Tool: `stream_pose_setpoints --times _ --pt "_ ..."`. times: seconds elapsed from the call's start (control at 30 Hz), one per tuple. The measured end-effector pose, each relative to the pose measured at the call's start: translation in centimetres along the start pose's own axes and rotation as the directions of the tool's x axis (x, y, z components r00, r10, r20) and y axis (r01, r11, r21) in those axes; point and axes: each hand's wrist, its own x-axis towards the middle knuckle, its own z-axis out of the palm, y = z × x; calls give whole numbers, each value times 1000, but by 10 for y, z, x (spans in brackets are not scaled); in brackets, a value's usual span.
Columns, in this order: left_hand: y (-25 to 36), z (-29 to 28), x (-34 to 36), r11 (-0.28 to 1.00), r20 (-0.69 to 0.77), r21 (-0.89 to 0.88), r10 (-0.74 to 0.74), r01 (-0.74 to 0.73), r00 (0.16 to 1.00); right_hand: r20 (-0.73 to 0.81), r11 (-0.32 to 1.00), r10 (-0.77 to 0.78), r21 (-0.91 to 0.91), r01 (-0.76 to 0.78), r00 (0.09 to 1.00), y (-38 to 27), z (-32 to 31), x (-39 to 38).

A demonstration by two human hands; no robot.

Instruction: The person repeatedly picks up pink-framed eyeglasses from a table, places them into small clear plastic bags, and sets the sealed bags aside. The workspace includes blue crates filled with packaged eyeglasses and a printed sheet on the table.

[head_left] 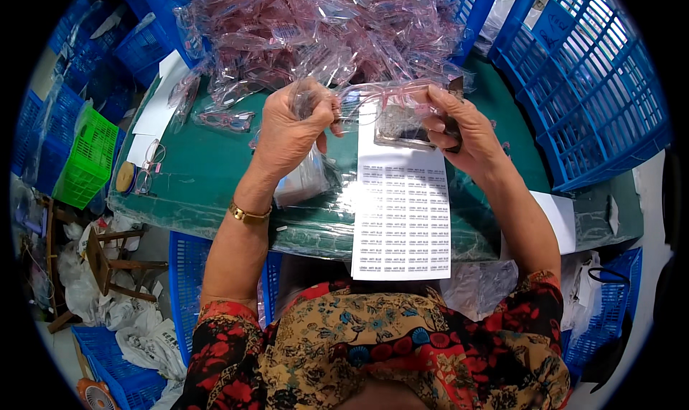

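Note:
My left hand (296, 123) pinches one end of a clear plastic sleeve (352, 105), its fingers curled inward. At the sleeve's other end, my right hand (463, 126) grips it between thumb and fingers. Pink-rimmed eyeglasses show through the stretched film, partly lost in glare. Beneath the sleeve lies a dark rectangular block with a shiny edge (405, 126), on the upper part of a white label sheet (402, 216). The sheet bears rows of small printed stickers and hangs over the table's near edge. Below my left hand rests a stack of clear bags (305, 180).
A large heap of bagged pink eyeglasses (323, 30) covers the table's far side. Loose eyeglasses (151, 167) lie at the left beside a round yellowish pad (126, 177). A blue crate (588, 87) stands at the right, a green crate (86, 155) at the left.

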Motion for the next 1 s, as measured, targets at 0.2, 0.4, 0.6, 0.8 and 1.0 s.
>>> stream_pose_setpoints --times 0.2,0.4,0.6,0.8,1.0 --pt "-5 -1 0 999 -150 -36 4 -10 989 7 1000 -7 -17 7 1000 0 10 -13" --pt "0 -1 0 991 -181 -135 -30 6 983 -18 1000 8 6 -8 1000 4 10 -14" --pt "-5 1 -1 992 -77 -108 59 -68 995 43 995 85 56 -87 995 2 19 -17" --pt "-3 -3 2 986 -104 -98 125 -135 987 -66 992 25 126 -16 997 7 11 -16" --pt "-8 -6 7 983 -264 -149 62 -104 962 -145 987 -50 142 71 988 3 -4 -21"
